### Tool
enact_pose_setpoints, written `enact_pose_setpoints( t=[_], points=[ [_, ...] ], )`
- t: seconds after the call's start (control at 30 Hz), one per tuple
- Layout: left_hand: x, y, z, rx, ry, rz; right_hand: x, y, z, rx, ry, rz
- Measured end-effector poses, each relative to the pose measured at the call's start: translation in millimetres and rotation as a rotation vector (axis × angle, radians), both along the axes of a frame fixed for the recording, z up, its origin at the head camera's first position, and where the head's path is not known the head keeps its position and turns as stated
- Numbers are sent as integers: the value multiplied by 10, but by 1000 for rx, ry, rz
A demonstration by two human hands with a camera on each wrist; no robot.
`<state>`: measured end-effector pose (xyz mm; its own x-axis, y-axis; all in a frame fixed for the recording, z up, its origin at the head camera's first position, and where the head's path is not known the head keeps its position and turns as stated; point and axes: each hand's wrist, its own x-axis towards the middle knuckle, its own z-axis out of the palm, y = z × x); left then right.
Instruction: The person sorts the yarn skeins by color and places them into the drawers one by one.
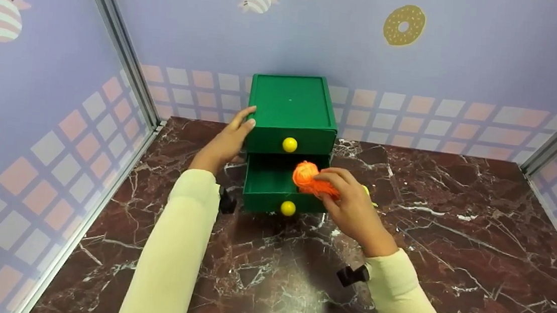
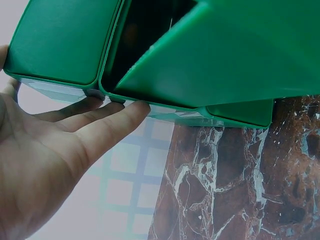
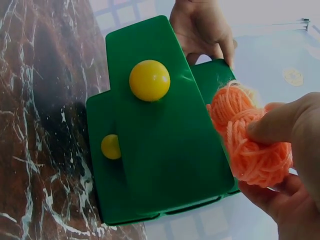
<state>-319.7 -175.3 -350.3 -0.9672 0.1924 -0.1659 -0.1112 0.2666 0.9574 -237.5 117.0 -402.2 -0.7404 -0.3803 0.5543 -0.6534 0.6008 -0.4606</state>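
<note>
A green drawer cabinet [image 1: 291, 102] with round yellow knobs stands near the back wall. Its middle drawer [image 1: 269, 178] is pulled out, below the closed top drawer [image 1: 267, 140]. My left hand [image 1: 226, 144] rests against the cabinet's left side, with extended fingers [image 2: 112, 122] along the wall and the thumb near the top drawer's front edge. My right hand [image 1: 352, 203] pinches a skein of orange yarn [image 1: 305, 175] between thumb and fingers, over the right part of the open drawer. Seen from the right wrist, the yarn [image 3: 250, 137] is bunched into two lobes beside the drawer front [image 3: 165, 135].
A lower drawer with a yellow knob [image 3: 111, 146] sits closed under the open one. A small yellow-green thing [image 1: 367, 190] shows partly behind my right hand. The dark red marble tabletop [image 1: 452, 242] meets patterned walls [image 1: 320, 29] at the back and sides.
</note>
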Motion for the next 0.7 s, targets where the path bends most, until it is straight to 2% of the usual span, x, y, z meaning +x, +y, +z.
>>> enact_pose_setpoints(
  t=[0.1, 0.17, 0.7],
  points=[
    [-5, -2, -2, -16, 3, 1, -8, -43, 0, -10, -4, 15],
    [-49, -13, -65, -18, 22, 9, -16, -69, 3, -13, 1, 22],
    [-39, 3, -69, -1, 23, 20, -97, -243, 12, -24, 7, 34]
  ],
)
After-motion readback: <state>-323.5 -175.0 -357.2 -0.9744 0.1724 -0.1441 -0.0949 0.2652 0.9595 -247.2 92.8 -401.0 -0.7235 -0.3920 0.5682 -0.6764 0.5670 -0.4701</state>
